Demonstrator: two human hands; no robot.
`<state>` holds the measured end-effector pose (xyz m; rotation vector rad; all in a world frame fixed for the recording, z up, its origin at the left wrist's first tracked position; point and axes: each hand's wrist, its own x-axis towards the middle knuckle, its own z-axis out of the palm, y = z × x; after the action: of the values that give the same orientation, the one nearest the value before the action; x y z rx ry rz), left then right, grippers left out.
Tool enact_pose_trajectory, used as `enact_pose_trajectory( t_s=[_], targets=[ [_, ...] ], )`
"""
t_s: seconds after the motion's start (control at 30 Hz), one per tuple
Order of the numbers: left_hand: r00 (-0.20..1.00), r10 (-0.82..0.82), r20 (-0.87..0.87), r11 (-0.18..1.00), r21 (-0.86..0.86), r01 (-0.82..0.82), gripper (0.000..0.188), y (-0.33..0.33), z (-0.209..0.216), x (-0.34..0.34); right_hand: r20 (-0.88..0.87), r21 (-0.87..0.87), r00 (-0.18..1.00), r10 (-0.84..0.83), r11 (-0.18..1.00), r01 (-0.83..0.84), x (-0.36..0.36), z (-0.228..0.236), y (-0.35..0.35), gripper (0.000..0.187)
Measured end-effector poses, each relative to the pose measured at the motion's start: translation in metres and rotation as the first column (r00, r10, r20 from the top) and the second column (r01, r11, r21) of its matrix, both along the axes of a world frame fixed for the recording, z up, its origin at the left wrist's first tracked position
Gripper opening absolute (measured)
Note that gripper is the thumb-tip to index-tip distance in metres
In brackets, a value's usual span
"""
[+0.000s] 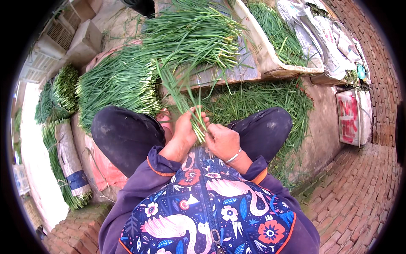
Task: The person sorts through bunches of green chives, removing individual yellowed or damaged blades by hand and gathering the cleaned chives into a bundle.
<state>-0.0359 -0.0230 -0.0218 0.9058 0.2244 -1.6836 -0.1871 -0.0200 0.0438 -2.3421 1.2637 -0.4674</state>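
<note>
Between my knees, my left hand (185, 130) is closed round a small bunch of garlic chives (181, 100). Their green leaves point up and away, and the pale stem ends stick out below its fingers. My right hand (224, 143) is against those stem ends with its fingers pinched together; what lies between the fingertips is hidden. Beyond my hands, a large heap of garlic chives (190, 36) rests on a low board (211, 78). Another thick pile of garlic chives (118, 82) lies to the left, with its pale ends toward my hands.
Loose leaves (258, 103) cover the floor on the right, beneath the board. A pale crate (270, 63) holds more chives at the far right. Tied bundles (57, 93) and a wrapped bundle (69, 154) lie left. A red-and-white basket (354, 117) stands by the brick wall (382, 76).
</note>
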Motion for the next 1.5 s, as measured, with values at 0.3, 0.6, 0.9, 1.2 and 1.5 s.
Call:
enact_pose_trajectory(
  t_s=[0.3,0.6,0.9,1.2,1.5],
  targets=[
    [0.987,0.142,0.074,0.979,-0.161,-0.129,0.033,0.003,0.035,0.035,0.102,0.271,0.987,0.128,0.951,-0.151,-0.003,0.011,-0.089,0.025],
    [0.974,0.192,-0.122,0.917,-0.330,-0.223,0.080,-0.002,0.036,0.050,0.303,0.328,0.890,-0.340,0.914,0.238,-0.003,-0.051,-0.228,0.030],
    [0.999,0.042,-0.026,0.967,-0.249,-0.047,0.025,0.003,0.012,0.047,0.468,0.596,0.766,-0.441,0.797,0.095,-0.017,-0.035,-0.091,0.016],
    [0.994,0.002,0.107,0.992,-0.125,0.011,0.037,0.008,-0.017,0.032,0.349,0.937,0.590,-0.728,0.285,-0.202,-0.012,-0.032,-0.023,0.020],
    [0.995,-0.017,0.098,0.982,-0.183,0.035,0.029,0.005,-0.006,0.022,0.461,0.863,0.765,-0.450,0.429,-0.267,-0.007,-0.051,-0.014,0.024]
  ],
)
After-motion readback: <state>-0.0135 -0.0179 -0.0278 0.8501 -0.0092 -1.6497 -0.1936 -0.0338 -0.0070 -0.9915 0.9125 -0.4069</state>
